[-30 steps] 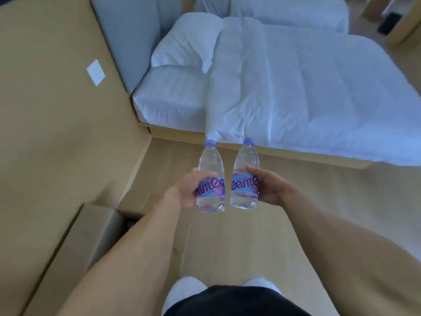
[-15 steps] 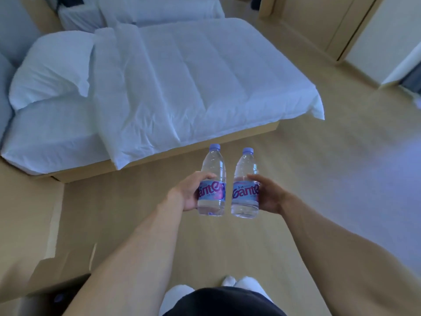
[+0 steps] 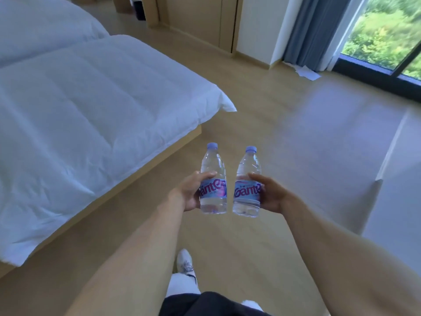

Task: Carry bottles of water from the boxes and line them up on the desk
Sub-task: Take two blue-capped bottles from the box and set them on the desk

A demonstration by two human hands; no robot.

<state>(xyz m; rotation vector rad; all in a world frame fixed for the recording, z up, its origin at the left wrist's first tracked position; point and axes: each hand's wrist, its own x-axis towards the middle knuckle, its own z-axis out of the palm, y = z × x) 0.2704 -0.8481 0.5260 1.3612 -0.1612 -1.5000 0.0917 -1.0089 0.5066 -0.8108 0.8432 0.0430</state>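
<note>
Two clear water bottles with pale blue caps and blue-pink labels are held upright side by side in front of me, above the wooden floor. My left hand [image 3: 190,192] grips the left bottle [image 3: 213,165] around its label. My right hand [image 3: 271,194] grips the right bottle [image 3: 248,166] the same way. The bottles stand a small gap apart. No box and no desk is in view.
A bed with a white duvet [image 3: 91,106] fills the left side, its wooden base running diagonally close to my left arm. Wooden cabinets [image 3: 205,21], a grey curtain [image 3: 312,30] and a window [image 3: 382,35] lie ahead. A white edge [image 3: 387,156] stands at right. Open floor stretches ahead.
My view has swung to the right: the cardboard box and the wall at left have dropped out, the bed slid left, and the window came into view. Both hands keep holding the bottles.
</note>
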